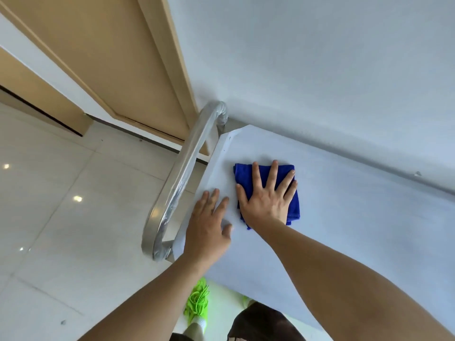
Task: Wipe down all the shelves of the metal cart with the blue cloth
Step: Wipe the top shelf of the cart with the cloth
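Cloth [267,193], blue and folded into a rough square, is seen lying flat on the pale top shelf [344,217] of the metal cart, near the shelf's corner beside the handle [187,173]. The right hand [267,200] is pressed palm-down on the cloth with fingers spread wide and straight; nothing is gripped, the cloth is only pinned under the palm and fingers. The left hand [209,225] is laid flat on the bare shelf just beside the cloth, on the handle side, fingers extended and slightly apart, and nothing is held in it. The handle, a curved silver tube wrapped in clear film, is set along the shelf's short edge, between the shelf and the glossy tiled floor [61,193]. Beyond the handle a wooden door [118,57] is seen. A white wall [320,57] runs along the shelf's far long edge. Bright green shoes [197,306] are visible below the shelf's near edge
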Demonstrator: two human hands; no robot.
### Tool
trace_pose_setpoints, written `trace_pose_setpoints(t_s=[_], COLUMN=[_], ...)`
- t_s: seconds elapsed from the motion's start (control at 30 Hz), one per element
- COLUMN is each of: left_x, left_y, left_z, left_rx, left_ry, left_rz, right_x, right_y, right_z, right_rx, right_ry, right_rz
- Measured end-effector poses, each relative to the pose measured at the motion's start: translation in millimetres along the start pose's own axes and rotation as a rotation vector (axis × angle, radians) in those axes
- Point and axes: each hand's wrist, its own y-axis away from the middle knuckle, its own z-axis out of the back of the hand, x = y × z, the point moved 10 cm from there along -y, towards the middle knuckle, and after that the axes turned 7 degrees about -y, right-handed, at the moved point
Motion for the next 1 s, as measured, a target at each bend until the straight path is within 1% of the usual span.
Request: trace_pose_setpoints(t_s=[0.23,0.4,0.57,0.73,0.8,0.87,0.93,1.0], left_x=[5,3,0,0,3,2,4,16], left_y=[0,1,5,12,21,38,66,97], left_z=[2,4,-6,-5,3,14,21,21], left_rx=[-0.051,-0.079,0.01,0.026,-0.008,-0.071,-0.149,-0.167], left_ry=[0.021,0.034,-0.065,-0.168,-0.144,-0.127,-0.16,-0.213], left_rz=[0.004,0.04,0.081,0.135,0.204,0.228,0.229,0.287], right_x=[47,72,70,72,72,72,72,73], right_y=[-82,-110,-104,-86,-70,-52,-33,-16], right_z=[12,16,17,15,9,2,-4,-9], right_rx=[-0.013,-0.019,-0.013,0.012,0.027,0.039,0.05,0.059], right_ry=[0.037,0.096,0.083,0.063,0.073,0.078,0.081,0.081], right_rz=[0.136,0.25,0.265,0.295,0.318,0.33,0.331,0.328])
